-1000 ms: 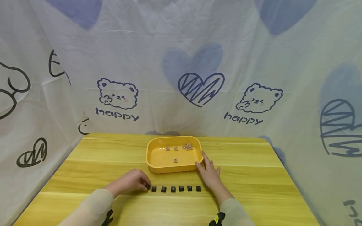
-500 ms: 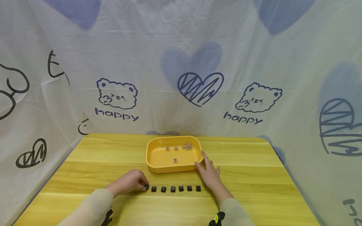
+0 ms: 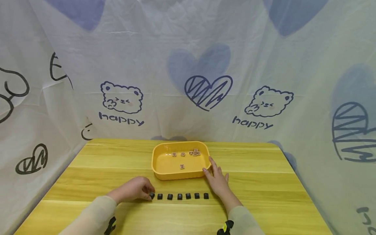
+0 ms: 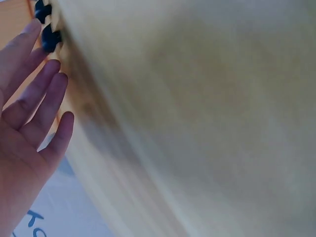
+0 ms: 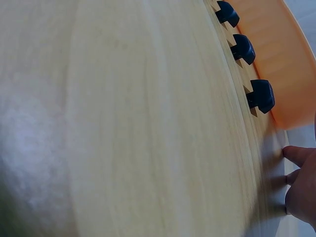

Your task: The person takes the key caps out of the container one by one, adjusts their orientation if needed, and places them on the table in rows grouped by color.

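Now, left hand (image 3: pixel 133 190): fingers curled, pinching the leftmost black keycap (image 3: pixel 151 195), nearer than the yellow tray (image 3: pixel 158 163).
Right hand (image 3: pixel 218 179): relaxed, fingers straight, touching the tray's right corner.
Counter (image 3: pixel 264 182): six more keycaps in a row.

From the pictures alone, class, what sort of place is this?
Probably a makeshift recording corner rather than a lived-in room: a printed bear-and-heart cloth curtains off a wooden table, which carries only a yellow tray and a neat row of black keycaps.
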